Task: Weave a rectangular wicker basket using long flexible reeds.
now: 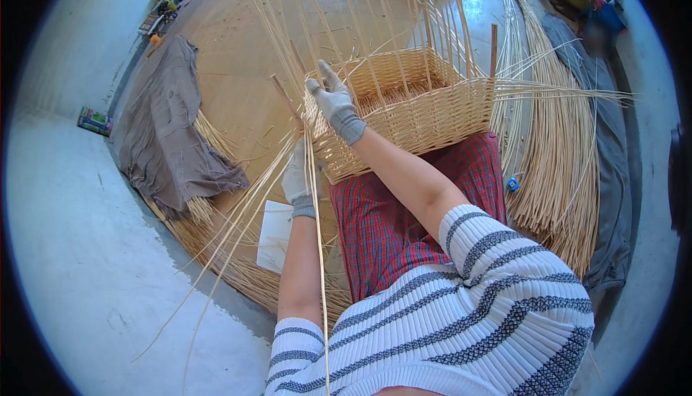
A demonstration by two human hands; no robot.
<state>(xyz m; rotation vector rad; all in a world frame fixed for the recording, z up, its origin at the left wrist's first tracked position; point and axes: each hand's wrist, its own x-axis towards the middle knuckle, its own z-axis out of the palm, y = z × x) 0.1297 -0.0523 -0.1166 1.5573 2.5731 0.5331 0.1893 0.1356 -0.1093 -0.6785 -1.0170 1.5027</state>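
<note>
A rectangular wicker basket (pixel 414 128) of pale woven cane rests tilted over my lap, its long upright stakes rising from the rim. My right hand (pixel 335 106), in a pale knitted glove, crosses to the basket's left end and grips the top of its wall there, fingers closed at the rim. My left hand (pixel 296 178), also gloved, is low beside the basket's left outer side. Its fingers are mostly hidden behind loose cane strands (pixel 310 169) that hang from the corner. Short thick wooden posts (pixel 286 99) stand at the basket's corners.
Long bundles of cane (pixel 555 158) lie on the floor at right, a small blue object (pixel 512 184) beside them. At left, a grey cloth (pixel 164 125) covers more cane. A white sheet (pixel 274 236) lies near my left forearm. Strands jut out rightward from the basket.
</note>
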